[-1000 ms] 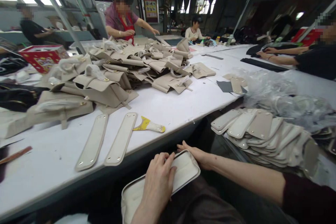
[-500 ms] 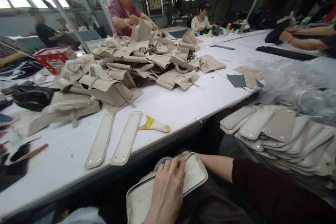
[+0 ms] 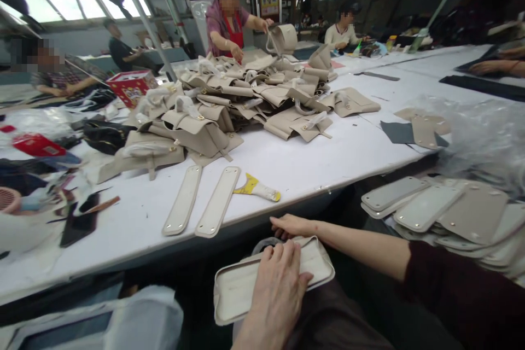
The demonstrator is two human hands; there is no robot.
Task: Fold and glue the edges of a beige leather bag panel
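- A cream rectangular piece [image 3: 235, 290] with a raised rim lies aslant over a seated worker's lap, below the near edge of a long white table [image 3: 311, 161]; a pale loop [image 3: 266, 244] shows just behind its far rim.
- The worker's left hand [image 3: 281, 279] rests across the middle of the piece, fingers extended close together toward the far rim, thumb set apart from them.
- The right hand [image 3: 291, 225] reaches in from the side to a spot beyond that rim, fingers partly bent; whether it touches or pinches anything cannot be told.
- Near the table's edge, two pale strips [image 3: 182, 200] with metal snaps lie side by side, a yellow-and-white tool [image 3: 262, 190] just beside the right-hand one.
- Right of the worker, snap-studded panels [image 3: 471, 210] overlap in a pile, with crumpled clear plastic [image 3: 488, 142] behind them.
- Beyond the strips, beige bags [image 3: 200, 134], several with wrapped handles, are heaped across the tabletop, a red patterned box [image 3: 131, 88] at their left.
- Across the heap, a co-worker in a purple top and red apron [image 3: 233, 33] holds up a beige bag [image 3: 285, 39]; another person, in a pale top [image 3: 340, 36], sits farther back.
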